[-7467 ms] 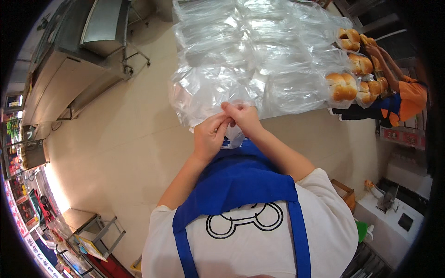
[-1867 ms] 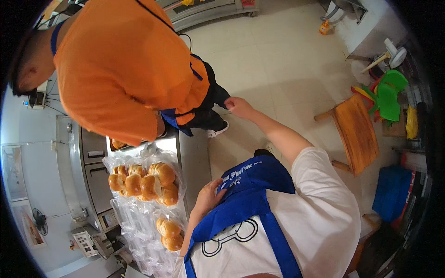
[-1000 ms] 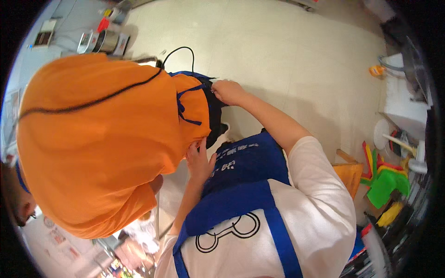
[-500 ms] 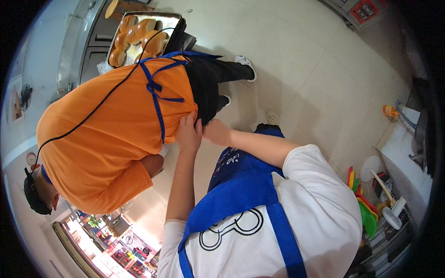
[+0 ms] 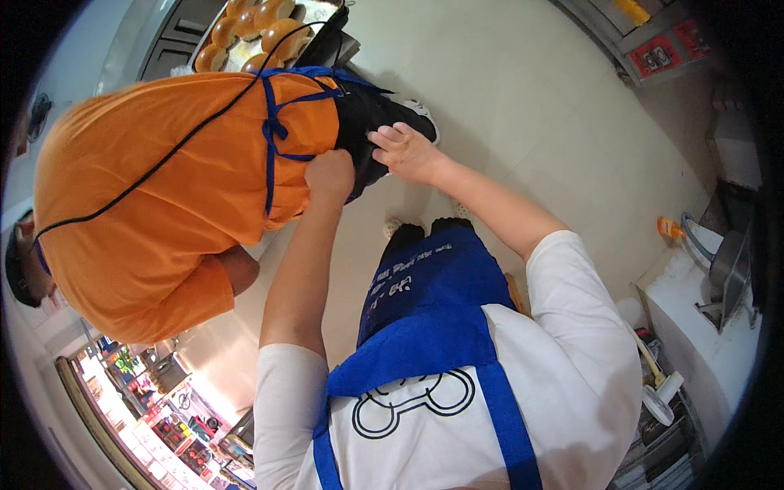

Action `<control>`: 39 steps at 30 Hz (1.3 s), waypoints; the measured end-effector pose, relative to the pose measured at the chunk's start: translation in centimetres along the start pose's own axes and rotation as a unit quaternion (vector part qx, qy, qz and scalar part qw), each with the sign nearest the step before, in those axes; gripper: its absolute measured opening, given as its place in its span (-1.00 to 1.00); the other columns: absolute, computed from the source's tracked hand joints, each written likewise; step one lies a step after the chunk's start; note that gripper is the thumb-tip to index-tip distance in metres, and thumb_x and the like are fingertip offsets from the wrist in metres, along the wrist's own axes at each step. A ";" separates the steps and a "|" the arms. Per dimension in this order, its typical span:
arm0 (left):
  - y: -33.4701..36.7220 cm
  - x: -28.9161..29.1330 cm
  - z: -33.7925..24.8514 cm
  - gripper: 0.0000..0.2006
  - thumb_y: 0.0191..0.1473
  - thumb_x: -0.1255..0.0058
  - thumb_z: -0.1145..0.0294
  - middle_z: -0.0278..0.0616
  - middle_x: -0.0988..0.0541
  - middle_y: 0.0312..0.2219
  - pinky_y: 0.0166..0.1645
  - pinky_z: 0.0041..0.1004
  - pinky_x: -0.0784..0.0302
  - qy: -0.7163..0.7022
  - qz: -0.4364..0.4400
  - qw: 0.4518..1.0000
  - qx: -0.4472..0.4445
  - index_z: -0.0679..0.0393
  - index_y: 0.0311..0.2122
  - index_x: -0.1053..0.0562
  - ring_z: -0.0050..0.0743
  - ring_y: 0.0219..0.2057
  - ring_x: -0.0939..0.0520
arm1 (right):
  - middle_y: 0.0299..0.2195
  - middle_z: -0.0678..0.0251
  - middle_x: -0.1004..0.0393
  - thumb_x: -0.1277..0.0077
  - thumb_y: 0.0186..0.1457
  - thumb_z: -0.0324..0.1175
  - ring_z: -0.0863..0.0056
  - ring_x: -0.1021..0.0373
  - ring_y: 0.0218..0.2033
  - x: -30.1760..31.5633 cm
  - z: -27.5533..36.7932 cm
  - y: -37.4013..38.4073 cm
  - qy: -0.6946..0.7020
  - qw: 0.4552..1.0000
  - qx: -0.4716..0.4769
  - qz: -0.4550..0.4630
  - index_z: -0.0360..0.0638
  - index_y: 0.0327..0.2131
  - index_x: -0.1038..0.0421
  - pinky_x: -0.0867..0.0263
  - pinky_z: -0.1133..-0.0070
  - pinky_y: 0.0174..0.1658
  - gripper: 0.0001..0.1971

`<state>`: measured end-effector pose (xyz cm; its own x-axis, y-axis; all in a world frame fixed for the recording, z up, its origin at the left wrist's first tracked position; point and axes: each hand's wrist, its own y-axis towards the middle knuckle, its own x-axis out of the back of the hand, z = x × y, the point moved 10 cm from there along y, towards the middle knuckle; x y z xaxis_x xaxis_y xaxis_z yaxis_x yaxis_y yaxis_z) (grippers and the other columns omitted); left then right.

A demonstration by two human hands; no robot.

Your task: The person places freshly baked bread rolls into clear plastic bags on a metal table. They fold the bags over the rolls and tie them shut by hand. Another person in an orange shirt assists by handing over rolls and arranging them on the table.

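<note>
the co-worker in the orange shirt (image 5: 155,196) was the landmark here, bent over and filling the upper left of the view. half a second before, that orange back had stood further down the frame with the tray of buns clear above it; now the back had swung up and the tray of buns (image 5: 261,33) was partly cut by the top edge, just above the co-worker's waist. the camera wearer's blue apron (image 5: 425,318) sat below and right of the orange shirt. the blue apron strings (image 5: 273,131) lay across the small of the orange back, a small knot showing at the waist. the left hand (image 5: 329,174) had settled against the right edge of the orange shirt, grip closed in a fist on the cloth or string there; which one, i could not tell. the right hand (image 5: 406,153) had slid further right onto the co-worker's black trousers (image 5: 367,122), fingers bent but holding nothing that showed. judged from this, the work had moved to the strings at the co-worker's back.
</note>
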<state>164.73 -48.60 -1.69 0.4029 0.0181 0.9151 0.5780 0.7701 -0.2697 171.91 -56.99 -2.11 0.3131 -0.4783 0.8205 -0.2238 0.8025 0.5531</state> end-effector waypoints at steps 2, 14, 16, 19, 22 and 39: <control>-0.4 -1.7 1.4 -0.69 -0.01 -0.15 0.06 -0.08 -0.65 -0.48 -0.32 -0.28 -0.60 0.029 -0.011 1.000 -0.004 0.13 -0.44 -0.59 -0.15 -0.40 -0.69 | -0.04 0.39 -0.33 0.00 -0.11 -0.31 0.46 -0.15 0.05 -0.5 1.1 -0.4 0.013 0.999 0.023 0.021 0.02 -0.38 -0.44 -0.10 0.49 0.02 -0.85; -0.4 -3.6 0.9 -0.70 0.19 0.16 0.25 -0.04 -0.64 -0.32 -0.28 -0.20 -0.61 0.029 0.088 0.995 -0.027 0.16 -0.34 -0.60 -0.14 -0.26 -0.67 | -0.24 0.30 -0.43 0.04 0.04 -0.32 0.33 -0.44 -0.27 -3.3 4.2 -2.8 0.082 0.984 -0.108 0.116 -0.15 -0.27 -0.44 -0.30 0.39 -0.19 -0.81; -0.8 -2.6 0.5 -0.68 0.19 0.19 0.26 -0.04 -0.64 -0.31 -0.27 -0.19 -0.61 0.027 0.058 0.995 -0.077 0.16 -0.35 -0.60 -0.14 -0.25 -0.67 | -0.26 0.27 -0.46 0.05 0.06 -0.30 0.30 -0.45 -0.30 -3.5 3.5 -3.4 0.111 0.967 -0.184 0.135 -0.15 -0.27 -0.46 -0.33 0.37 -0.22 -0.79; -2.2 0.5 1.7 -0.65 0.20 0.23 0.24 -0.10 -0.65 -0.31 -0.24 -0.18 -0.60 0.023 0.013 0.993 -0.111 0.14 -0.36 -0.60 -0.16 -0.24 -0.67 | -0.33 0.23 -0.50 0.08 0.10 -0.29 0.26 -0.46 -0.31 -6.3 2.7 -3.4 0.108 0.932 -0.300 0.171 -0.18 -0.26 -0.46 -0.37 0.36 -0.27 -0.78; -2.6 3.5 3.3 -0.64 0.22 0.26 0.18 -0.15 -0.66 -0.34 -0.17 -0.17 -0.56 -0.034 -0.012 0.996 -0.081 0.11 -0.34 -0.58 -0.11 -0.24 -0.66 | -0.40 0.17 -0.53 0.07 0.09 -0.31 0.22 -0.48 -0.33 -12.8 2.3 -2.5 0.064 0.922 -0.315 0.215 -0.26 -0.30 -0.46 -0.40 0.33 -0.30 -0.78; -3.5 -2.7 -2.4 -0.63 0.21 0.30 0.43 0.22 -0.48 -0.09 0.06 -0.13 -0.38 -0.266 -0.121 0.929 -0.228 0.35 0.08 -0.28 0.19 -0.04 -0.48 | -0.25 -0.12 -0.50 -0.03 0.04 -0.20 0.02 -0.48 -0.21 -8.3 -6.3 -3.5 0.193 0.755 -0.622 -0.080 -0.43 0.02 -0.18 -0.41 0.27 -0.13 -0.43</control>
<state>163.34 -52.91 -3.90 -0.1158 0.2854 0.9514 0.8956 0.4443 -0.0242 175.92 -53.53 -11.77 0.5439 -0.6575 0.5214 0.8096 0.5746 -0.1201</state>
